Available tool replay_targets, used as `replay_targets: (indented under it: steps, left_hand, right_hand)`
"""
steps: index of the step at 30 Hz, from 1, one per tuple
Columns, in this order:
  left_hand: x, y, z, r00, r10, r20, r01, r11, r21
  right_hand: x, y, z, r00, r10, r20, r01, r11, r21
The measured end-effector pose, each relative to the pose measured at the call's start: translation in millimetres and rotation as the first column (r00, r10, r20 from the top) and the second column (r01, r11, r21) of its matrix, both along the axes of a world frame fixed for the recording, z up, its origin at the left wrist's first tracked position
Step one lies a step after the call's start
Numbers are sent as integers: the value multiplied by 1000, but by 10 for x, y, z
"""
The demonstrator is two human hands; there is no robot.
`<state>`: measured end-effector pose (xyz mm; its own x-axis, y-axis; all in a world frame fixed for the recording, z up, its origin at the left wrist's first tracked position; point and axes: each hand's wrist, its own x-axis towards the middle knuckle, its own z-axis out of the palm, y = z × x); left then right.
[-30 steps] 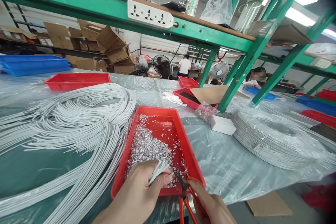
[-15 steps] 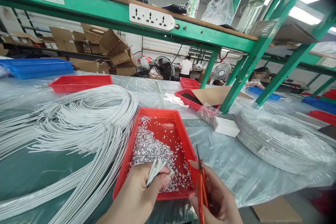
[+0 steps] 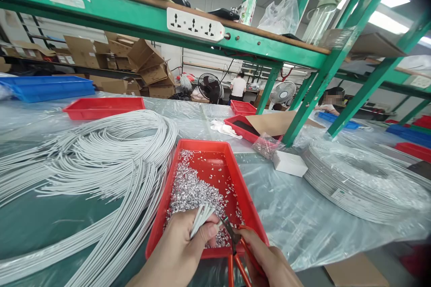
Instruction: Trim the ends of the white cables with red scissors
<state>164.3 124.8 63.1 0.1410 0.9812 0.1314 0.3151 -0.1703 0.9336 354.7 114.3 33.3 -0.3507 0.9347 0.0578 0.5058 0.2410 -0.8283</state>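
In the head view, at the bottom centre of the frame, the person's left hand [image 3: 177, 246] is closed on a small bunch of thin white cables [image 3: 201, 220]. Just to its right, the right hand [image 3: 264, 253] grips dark metal pliers with orange handles [image 3: 233, 236], their tips beside a cable end. Both hands are over the near end of a red rectangular plastic tray [image 3: 248, 202] holding small silvery pieces [image 3: 191, 190], on the plastic-covered worktop [image 3: 274, 202].

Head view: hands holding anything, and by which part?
Left hand: thin white cables, near their ends. Right hand: dark metal cutters, by their orange handles.
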Motion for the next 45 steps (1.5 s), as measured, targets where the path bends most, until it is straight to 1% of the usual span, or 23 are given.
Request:
replay_targets:
  steps: [2, 6, 8, 9, 10, 11, 12, 14, 15, 17, 19, 22, 24, 26, 27, 29, 31, 32, 33, 35, 38, 41, 45]
  left_hand:
    - [13, -4, 0, 1000, -3, -5, 3, 1000, 7]
    - [14, -8, -3, 1000, -25, -2, 25, 1000, 11]
    - [1, -15, -5, 998, -38, 52, 38, 999, 0]
    - [-7, -19, -8, 994, -48, 100, 50, 999, -13]
    - [-18, -23, -13, 986, -60, 153, 65, 997, -31]
    - [-29, -26, -20, 978, -68, 197, 79, 996, -51]
    - [-39, -27, -29, 972, -66, 223, 83, 994, -67]
    - [-54, -22, -48, 974, -44, 222, 64, 994, -85]
    - [-56, -18, -55, 978, -27, 207, 45, 995, -86]
    - [-46, -13, -63, 986, 6, 169, 5, 998, -66]
    - [-21, -18, -60, 991, 31, 133, -26, 999, -35]
    - [19, -41, -49, 993, 81, 91, -84, 996, 22]
    - [32, -56, -40, 992, 97, 76, -102, 993, 66]
    - [30, -61, -26, 993, 109, 54, -114, 990, 80]
    - [24, -59, -18, 992, 119, 50, -122, 991, 63]
    - [8, -51, 3, 988, 138, 63, -138, 990, 1]
    - [-7, -39, 24, 984, 147, 100, -143, 989, -45]
    - [-11, -34, 33, 982, 148, 114, -143, 988, -53]
    - [-13, -31, 41, 982, 147, 121, -141, 989, -53]
    - [-9, -29, 50, 982, 137, 128, -132, 990, -48]
    - [6, -32, 47, 984, 114, 139, -108, 993, -50]
    - [8, -28, 27, 989, 100, 111, -98, 995, -26]
    - [-9, -13, -2, 996, 85, 29, -85, 996, 5]
  right_hand:
    - [-5, 7, -19, 999, 5, 47, -6, 1000, 26]
    - [-34, 0, -25, 997, -10, 79, 10, 1000, 10]
    - [-63, -15, -10, 997, -39, 60, 36, 998, 52]
    - [-80, -22, -3, 997, -72, 25, 69, 994, 89]
    - [-98, -26, 2, 992, -123, -38, 127, 983, 131]
    - [-118, -28, 5, 973, -190, -129, 210, 963, 166]
    - [-140, -27, 5, 937, -256, -239, 302, 936, 180]
    - [-193, -21, 6, 821, -337, -461, 436, 891, 127]
    - [-225, -16, 11, 762, -344, -548, 459, 885, 83]
    - [-297, -8, 35, 684, -316, -658, 417, 909, -4]
    - [-372, 5, 79, 646, -279, -711, 341, 938, -58]
    - [-461, 31, 140, 623, -243, -744, 255, 962, -101]
    - [-482, 40, 148, 627, -223, -747, 221, 970, -103]
    - [-453, 32, 121, 661, -196, -724, 218, 974, -64]
    - [-418, 22, 97, 694, -179, -698, 221, 975, -30]
    - [-316, 2, 42, 795, -140, -590, 202, 978, 40]
    - [-200, -7, -7, 918, -99, -383, 130, 990, 57]
    - [-150, -4, -24, 964, -77, -256, 90, 995, 40]
    - [-110, 2, -34, 990, -55, -133, 58, 998, 19]
    - [-67, 20, -35, 998, -26, 58, 26, 1000, -3]
    - [-69, 35, 4, 982, -15, 190, 8, 999, 36]
    - [-79, 22, 62, 975, -7, 220, -8, 998, 70]
    - [-59, 1, 123, 983, 4, 182, -17, 997, 71]
